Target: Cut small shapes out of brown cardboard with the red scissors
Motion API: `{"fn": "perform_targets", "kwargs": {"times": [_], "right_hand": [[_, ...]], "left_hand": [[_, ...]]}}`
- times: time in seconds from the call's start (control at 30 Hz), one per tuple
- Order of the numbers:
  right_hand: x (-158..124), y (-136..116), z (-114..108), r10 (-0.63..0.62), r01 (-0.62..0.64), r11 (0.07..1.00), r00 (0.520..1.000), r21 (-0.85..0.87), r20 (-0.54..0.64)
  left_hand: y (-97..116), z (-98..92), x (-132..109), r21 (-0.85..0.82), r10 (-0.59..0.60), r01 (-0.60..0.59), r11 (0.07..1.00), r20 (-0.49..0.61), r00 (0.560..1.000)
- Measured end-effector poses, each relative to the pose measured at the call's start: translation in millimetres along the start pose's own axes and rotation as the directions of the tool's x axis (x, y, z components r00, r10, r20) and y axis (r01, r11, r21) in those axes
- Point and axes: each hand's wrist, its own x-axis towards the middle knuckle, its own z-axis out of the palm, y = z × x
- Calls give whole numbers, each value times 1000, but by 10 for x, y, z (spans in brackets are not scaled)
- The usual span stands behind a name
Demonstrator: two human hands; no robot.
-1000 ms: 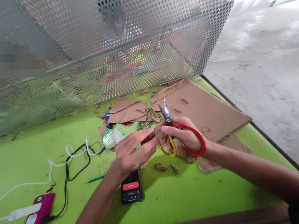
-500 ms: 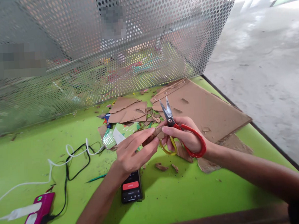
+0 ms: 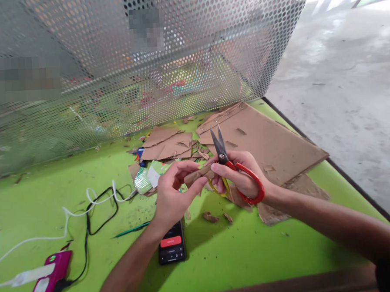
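Note:
A small folded strip of brown cardboard (image 3: 198, 175) is held between my two hands. My left hand (image 3: 173, 190) curves around its left end, with the thumb at the lower edge and the fingers at the upper edge. At the other end, the thumb of my right hand (image 3: 240, 176) presses on the strip. That same hand also grips a pair of scissors (image 3: 221, 155) with red and yellow handles. Their blades point up and away from me, slightly parted. Part of the yellow handle is hidden behind my fingers.
A large cardboard sheet (image 3: 263, 138) and torn cardboard pieces (image 3: 168, 143) lie on the green table (image 3: 246, 248). A phone (image 3: 172, 247), a green pencil-like stick (image 3: 132, 229), cables and a magenta power bank (image 3: 51, 275) lie nearer. A perforated metal panel (image 3: 113, 89) stands behind.
My left hand has shifted slightly left, its fingers curling up and spreading from the thumb, so more of the cardboard strip shows. The scissors have turned slightly in my right hand.

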Motion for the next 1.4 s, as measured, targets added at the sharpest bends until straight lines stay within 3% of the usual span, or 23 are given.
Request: {"fn": "perform_targets", "kwargs": {"times": [0.1, 0.2, 0.37, 0.77, 0.9, 1.07, 1.3, 1.4], "right_hand": [[11, -16, -8, 4, -3, 1000, 1000, -14, 20], [24, -15, -14, 28, -27, 999, 999, -23, 39], [29, 12, -25, 54, -54, 999, 997, 1, 58], [35, -13, -35, 97, -97, 995, 990, -3, 104], [31, -25, -30, 89, -87, 996, 990, -20, 107], [26, -3, -31, 47, -40, 997, 993, -66, 109], [40, 38, -84, -10, 29, 991, 990, -134, 139], [43, 18, -92, -16, 40, 985, 990, -171, 143]], "left_hand": [[56, 14, -2, -209, -258, 274, 939, 101, 961], [97, -1, 12, -266, -319, 347, 899, 145, 937], [77, -1, 20, -289, -353, 399, 870, 201, 914], [65, 39, -11, -314, -360, 403, 859, 189, 914], [109, 37, -16, -324, -345, 414, 851, 249, 905], [123, 61, -25, -347, -385, 502, 792, 354, 852], [138, 66, -9, -425, -478, 673, 606, 481, 735], [134, 41, -5, -451, -486, 702, 552, 510, 710]]}}
